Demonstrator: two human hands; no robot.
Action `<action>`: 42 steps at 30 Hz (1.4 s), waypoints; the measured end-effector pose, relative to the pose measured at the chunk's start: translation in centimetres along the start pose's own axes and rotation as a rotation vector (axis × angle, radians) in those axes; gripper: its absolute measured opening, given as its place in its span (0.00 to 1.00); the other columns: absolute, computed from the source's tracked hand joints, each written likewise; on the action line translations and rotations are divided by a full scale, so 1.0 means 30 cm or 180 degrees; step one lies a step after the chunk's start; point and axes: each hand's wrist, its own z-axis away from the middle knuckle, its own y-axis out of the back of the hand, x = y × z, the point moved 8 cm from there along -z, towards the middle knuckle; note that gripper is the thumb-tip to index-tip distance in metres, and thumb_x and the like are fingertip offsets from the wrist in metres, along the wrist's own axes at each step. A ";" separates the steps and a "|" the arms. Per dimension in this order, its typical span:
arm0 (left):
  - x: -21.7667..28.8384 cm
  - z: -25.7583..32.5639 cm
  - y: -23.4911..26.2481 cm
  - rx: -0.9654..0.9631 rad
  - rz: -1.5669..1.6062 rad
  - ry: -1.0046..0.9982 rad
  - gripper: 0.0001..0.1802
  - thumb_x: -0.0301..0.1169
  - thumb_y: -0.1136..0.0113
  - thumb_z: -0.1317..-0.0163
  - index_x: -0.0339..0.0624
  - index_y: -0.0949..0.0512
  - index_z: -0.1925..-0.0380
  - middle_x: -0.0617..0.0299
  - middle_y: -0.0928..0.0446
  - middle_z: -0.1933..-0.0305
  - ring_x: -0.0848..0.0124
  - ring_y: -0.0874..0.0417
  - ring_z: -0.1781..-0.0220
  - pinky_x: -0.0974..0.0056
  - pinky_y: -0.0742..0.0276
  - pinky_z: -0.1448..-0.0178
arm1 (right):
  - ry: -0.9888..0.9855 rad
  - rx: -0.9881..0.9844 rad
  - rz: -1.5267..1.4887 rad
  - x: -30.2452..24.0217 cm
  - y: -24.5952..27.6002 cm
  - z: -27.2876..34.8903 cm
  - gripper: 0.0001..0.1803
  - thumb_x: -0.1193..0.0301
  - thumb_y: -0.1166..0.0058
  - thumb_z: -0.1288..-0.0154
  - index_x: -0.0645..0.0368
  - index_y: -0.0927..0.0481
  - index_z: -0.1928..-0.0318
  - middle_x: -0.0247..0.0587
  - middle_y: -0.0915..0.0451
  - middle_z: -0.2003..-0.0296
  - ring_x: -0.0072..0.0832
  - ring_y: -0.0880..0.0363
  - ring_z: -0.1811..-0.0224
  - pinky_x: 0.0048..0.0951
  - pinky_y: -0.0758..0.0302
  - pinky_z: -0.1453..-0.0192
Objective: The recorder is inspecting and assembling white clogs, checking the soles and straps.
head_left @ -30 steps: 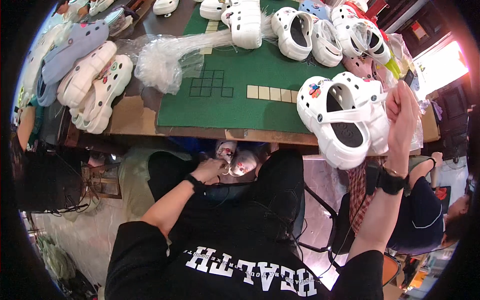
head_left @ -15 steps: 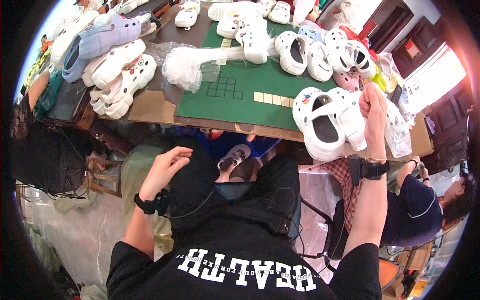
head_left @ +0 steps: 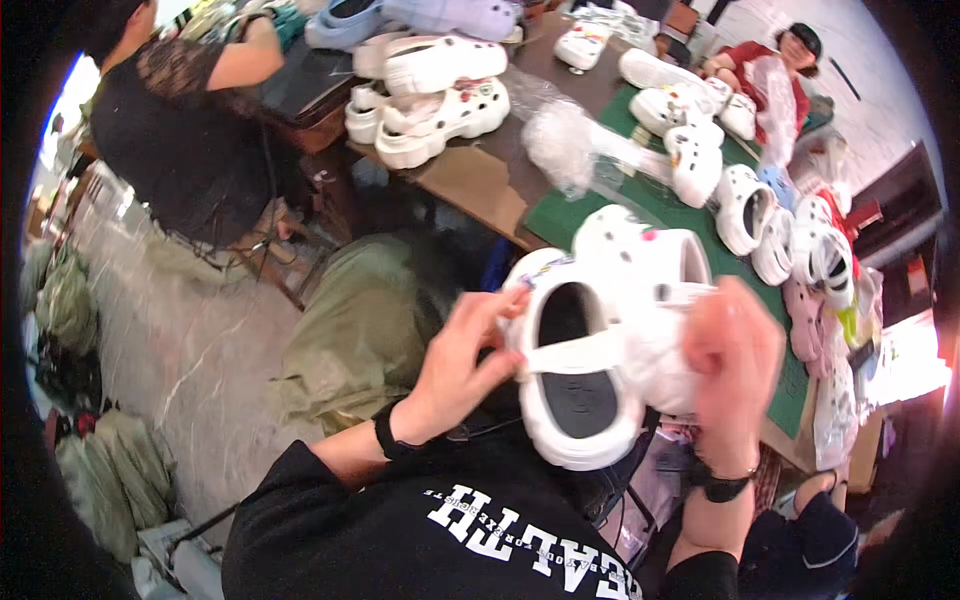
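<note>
The wearer's black shirt [head_left: 400, 535] occupies the foreground. Before it, raised above the lap at the near edge of the table [head_left: 540, 65], is a pair of white clogs [head_left: 600, 350], side by side, the left one showing its dark insole. The left hand [head_left: 455, 360] grips this clog's outer side, thumb and fingers against it. The right hand [head_left: 735, 365], blurred, is curled closed on the other clog at its right side; the exact placing of its fingers cannot be told. To the left, below table level, lies an olive cloth [head_left: 365, 310].

On the table, a green mat [head_left: 560, 217] extends behind the pair, with a bundle of clear plastic [head_left: 565, 150] across it. Stacked white clogs [head_left: 450, 115] stand to the left, a row of white clogs [head_left: 745, 205] to the right. Beyond are a co-worker in black [head_left: 185, 150], at left, and a person in red [head_left: 790, 95], farthest.
</note>
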 end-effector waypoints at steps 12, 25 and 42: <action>-0.287 0.365 0.609 0.3258 -0.0984 0.0317 0.23 0.43 0.61 0.22 0.36 0.33 0.39 0.58 0.30 0.40 0.69 0.29 0.38 0.63 0.33 0.33 | 0.0692 -0.2109 -0.0611 0.072 -0.986 -0.120 0.16 0.62 0.55 0.27 0.61 0.25 0.67 0.56 0.23 0.74 0.55 0.22 0.66 0.48 0.28 0.62; -1.021 0.436 0.555 0.1875 -0.0942 0.1784 0.28 0.33 0.40 0.34 0.35 0.32 0.35 0.47 0.32 0.33 0.56 0.32 0.32 0.57 0.39 0.29 | 0.0365 -0.2845 0.1359 0.765 -1.050 0.125 0.21 0.66 0.47 0.33 0.47 0.27 0.39 0.53 0.18 0.70 0.51 0.17 0.65 0.50 0.22 0.61; -0.692 0.105 -0.445 -0.4100 -0.3176 0.1021 0.28 0.58 0.37 0.44 0.43 0.19 0.82 0.61 0.19 0.80 0.66 0.15 0.76 0.59 0.21 0.66 | -0.1826 0.0301 0.0447 0.795 0.263 0.513 0.11 0.73 0.48 0.30 0.56 0.17 0.51 0.27 0.35 0.81 0.13 0.38 0.77 0.20 0.38 0.73</action>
